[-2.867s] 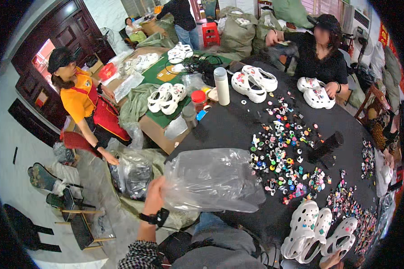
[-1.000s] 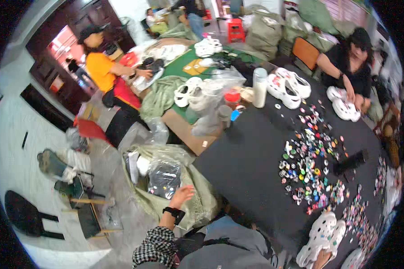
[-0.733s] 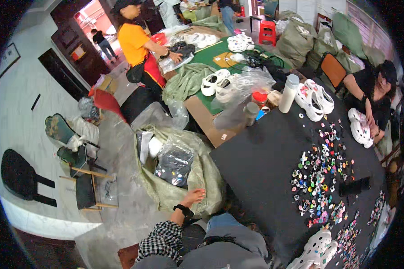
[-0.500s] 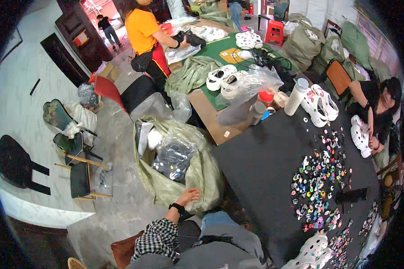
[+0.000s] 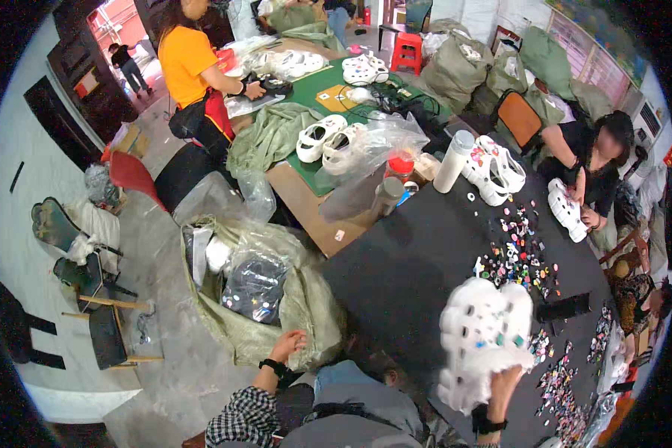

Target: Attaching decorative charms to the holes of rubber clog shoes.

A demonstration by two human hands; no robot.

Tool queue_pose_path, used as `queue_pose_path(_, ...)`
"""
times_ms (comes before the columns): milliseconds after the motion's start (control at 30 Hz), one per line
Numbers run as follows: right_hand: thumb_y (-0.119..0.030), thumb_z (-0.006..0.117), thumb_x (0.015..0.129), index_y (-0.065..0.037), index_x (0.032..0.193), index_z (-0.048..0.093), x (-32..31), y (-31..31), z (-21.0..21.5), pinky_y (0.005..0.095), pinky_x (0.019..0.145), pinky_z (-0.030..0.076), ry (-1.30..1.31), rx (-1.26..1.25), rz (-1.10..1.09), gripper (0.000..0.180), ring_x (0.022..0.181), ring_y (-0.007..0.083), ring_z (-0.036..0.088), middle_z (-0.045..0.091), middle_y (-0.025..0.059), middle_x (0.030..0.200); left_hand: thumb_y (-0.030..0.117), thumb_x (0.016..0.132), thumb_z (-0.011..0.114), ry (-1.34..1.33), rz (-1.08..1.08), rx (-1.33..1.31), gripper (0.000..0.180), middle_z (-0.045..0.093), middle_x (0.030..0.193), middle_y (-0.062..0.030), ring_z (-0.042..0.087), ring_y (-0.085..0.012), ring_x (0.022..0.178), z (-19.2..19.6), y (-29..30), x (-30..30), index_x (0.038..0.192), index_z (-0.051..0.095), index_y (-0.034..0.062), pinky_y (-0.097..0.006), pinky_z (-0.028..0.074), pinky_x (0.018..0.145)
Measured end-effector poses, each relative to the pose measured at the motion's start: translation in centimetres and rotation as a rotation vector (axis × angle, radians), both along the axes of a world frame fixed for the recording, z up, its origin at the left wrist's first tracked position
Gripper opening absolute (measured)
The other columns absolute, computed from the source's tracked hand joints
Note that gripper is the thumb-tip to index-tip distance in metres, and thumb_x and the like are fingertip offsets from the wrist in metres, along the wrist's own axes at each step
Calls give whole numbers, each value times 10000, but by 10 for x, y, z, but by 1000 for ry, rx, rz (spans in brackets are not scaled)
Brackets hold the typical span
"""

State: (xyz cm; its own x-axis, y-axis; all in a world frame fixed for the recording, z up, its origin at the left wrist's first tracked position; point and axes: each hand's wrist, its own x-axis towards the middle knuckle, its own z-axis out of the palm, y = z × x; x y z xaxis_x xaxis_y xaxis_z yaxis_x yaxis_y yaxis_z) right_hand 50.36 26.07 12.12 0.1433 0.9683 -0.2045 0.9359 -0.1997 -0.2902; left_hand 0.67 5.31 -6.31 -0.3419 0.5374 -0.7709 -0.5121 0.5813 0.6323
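Note:
My right hand (image 5: 505,382) grips a pair of white clogs (image 5: 479,321) with holes, a few coloured charms and a fluffy white lining. The clogs are held up over the black table (image 5: 403,287), their soles hidden; most of my right fingers are hidden by the fluff. My left hand (image 5: 288,345), a dark band at its wrist, is beside the near edge of a green woven sack (image 5: 317,313). Its fingers are loosely bent and hold nothing. Inside the sack lies a clear plastic bag (image 5: 255,287) with dark contents and small coloured pieces.
Many small coloured charms (image 5: 519,250) lie scattered on the table. White clogs (image 5: 493,175), a pale bottle (image 5: 454,162) and a red-lidded jar (image 5: 400,166) stand farther back. A co-worker (image 5: 593,164) at right handles a white clog; another person (image 5: 190,71) stands at the green table.
My right hand has come into view, lifting the white clogs from the near table edge. The view has shifted to the right. The left hand stays by the sack.

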Motion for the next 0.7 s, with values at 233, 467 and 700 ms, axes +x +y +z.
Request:
queue_pose_path(233,-163,693,719,74,934,612,-162,44,-18,383,685,492,530,92,131,330,777,276,643,660,222,880,87,892,559,-11,-78,250,301,632,1061,-58,605,-143,912,7,31,6,1187,572,26,-253,468,762)
queue_pose_path(467,-122,668,773,90,968,610,-230,46,-82,359,694,479,731,262,191,293,802,260,630,660,190,880,211,971,512,113,-208,378,327,622,1140,-83,599,-171,1018,82,75,44,1228,547,11,-296,458,892)
queue_pose_path(700,-158,669,807,-1,1110,600,-203,16,-13,381,835,464,789,40,294,349,976,332,572,603,195,1050,250,946,561,277,-300,504,599,475,1342,-165,495,-228,1180,125,143,76,1410,319,-42,-333,389,991)
